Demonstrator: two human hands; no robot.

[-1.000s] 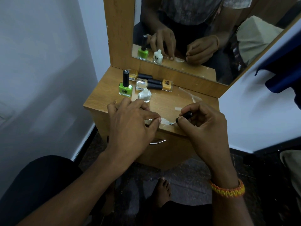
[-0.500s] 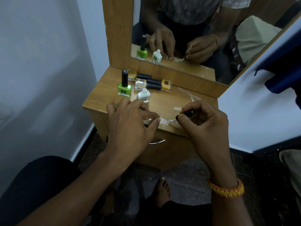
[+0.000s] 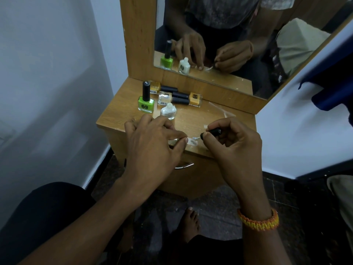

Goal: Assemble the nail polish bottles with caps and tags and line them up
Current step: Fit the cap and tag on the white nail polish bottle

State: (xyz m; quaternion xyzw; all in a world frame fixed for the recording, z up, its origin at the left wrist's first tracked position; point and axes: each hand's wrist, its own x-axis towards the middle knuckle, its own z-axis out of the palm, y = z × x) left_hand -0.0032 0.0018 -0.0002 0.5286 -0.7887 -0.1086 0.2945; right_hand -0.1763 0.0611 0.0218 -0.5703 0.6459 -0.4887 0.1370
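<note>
My right hand (image 3: 232, 148) pinches a black brush cap (image 3: 214, 132); its white-tipped brush touches a small white tag (image 3: 192, 140) near the front edge of the wooden dresser top (image 3: 193, 119). With straight fingers my left hand (image 3: 152, 144) presses that tag down. A clear bottle (image 3: 169, 111) stands uncapped just behind my left hand. To its left a green capped bottle (image 3: 146, 101) stands upright. Three capped bottles lie on their sides at the back: two yellow (image 3: 155, 87) (image 3: 194, 99) and one clear (image 3: 164, 97).
A mirror (image 3: 229, 35) in a wooden frame rises behind the dresser top and reflects my hands and two bottles. Clear plastic scraps (image 3: 221, 110) lie at the right rear. A white wall is on the left, and a drawer handle (image 3: 184, 165) below the edge.
My right hand has shifted the brush slightly over the tag. The left hand stays pressed on it. The bottles have not moved.
</note>
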